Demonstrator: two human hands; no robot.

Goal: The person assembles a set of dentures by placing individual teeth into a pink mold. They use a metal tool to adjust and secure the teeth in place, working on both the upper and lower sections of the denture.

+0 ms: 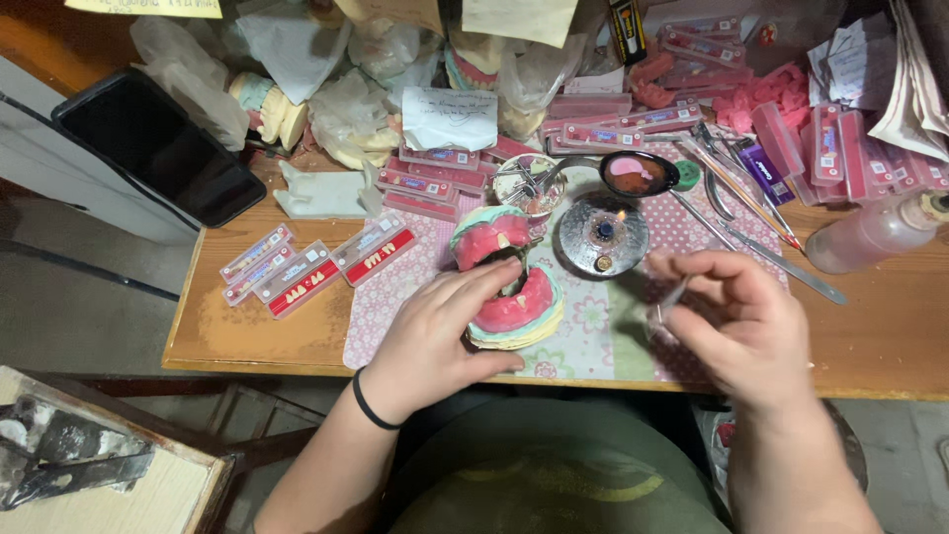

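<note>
Cluttered wooden counter (247, 326) | left hand (435, 331) clamped on pink denture model (509, 297) | right hand (741, 316) pinching thin metal tool (672, 297)

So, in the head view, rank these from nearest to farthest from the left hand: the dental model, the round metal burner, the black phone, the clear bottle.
Measured from the left hand:
1. Dental model, pink wax on plaster, touching the fingers.
2. Round metal burner, just beyond the model, toward the right.
3. Black phone, far back at the left table edge.
4. Clear bottle, lying at the far right.
</note>
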